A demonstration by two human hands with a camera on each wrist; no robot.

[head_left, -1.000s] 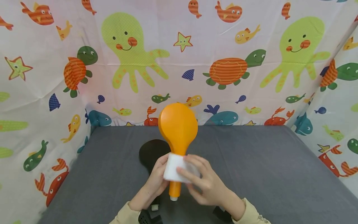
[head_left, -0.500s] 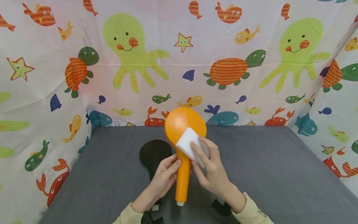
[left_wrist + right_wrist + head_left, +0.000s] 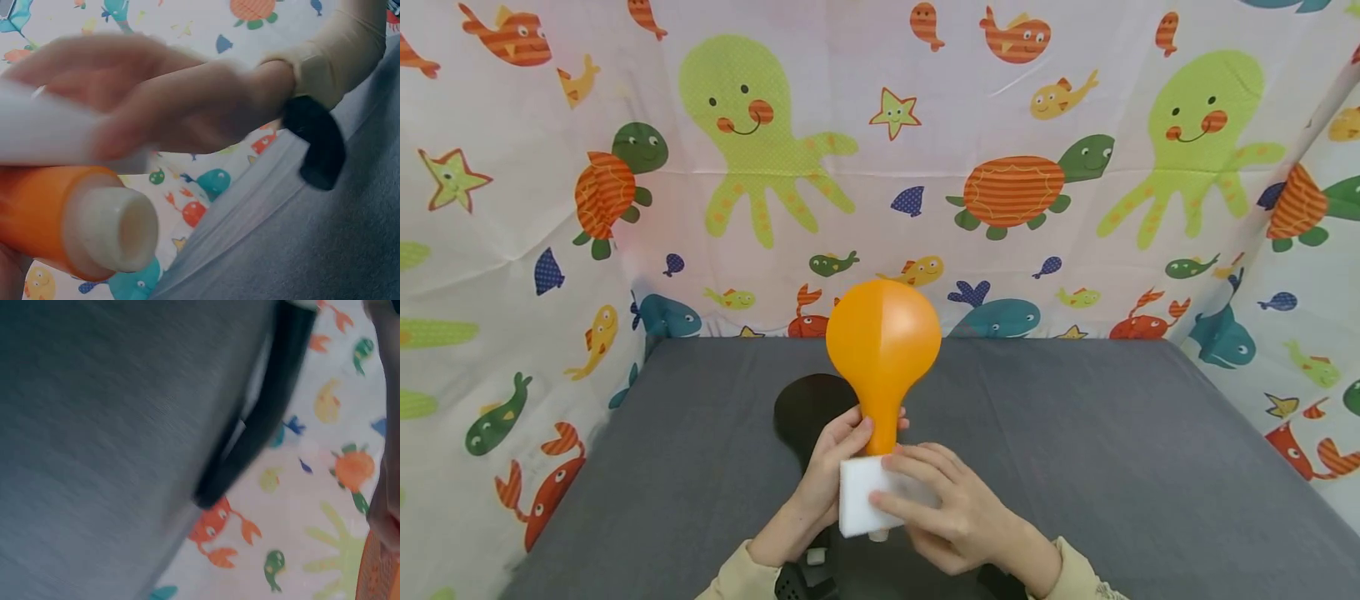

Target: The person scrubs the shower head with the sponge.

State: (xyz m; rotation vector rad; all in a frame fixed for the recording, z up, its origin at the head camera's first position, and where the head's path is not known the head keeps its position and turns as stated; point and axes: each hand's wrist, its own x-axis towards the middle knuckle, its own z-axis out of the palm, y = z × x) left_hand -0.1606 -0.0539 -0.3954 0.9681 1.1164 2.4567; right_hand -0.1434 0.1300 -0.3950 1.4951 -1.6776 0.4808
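Paddle (image 3: 883, 342): orange, held over the tabletop (image 3: 1045, 433), round head up; looks light, stiff and smooth, perhaps slippery, not very fragile.
Neck (image 3: 882, 425): best place to hold, narrow enough to wrap; the left grip (image 3: 835, 467) curls round it, thumb in front.
White block (image 3: 876, 496): against the handle, hiding most of it; probably soft and easily dented.
Right grip (image 3: 951, 508): pinches the block, fingers across its face.
End cap (image 3: 125, 231): pale, protruding below the block.
Dark paddle-shaped thing (image 3: 808, 412): on the tabletop beyond the left grip, partly covered.
Curtain (image 3: 850, 50): sea-creature print, behind.
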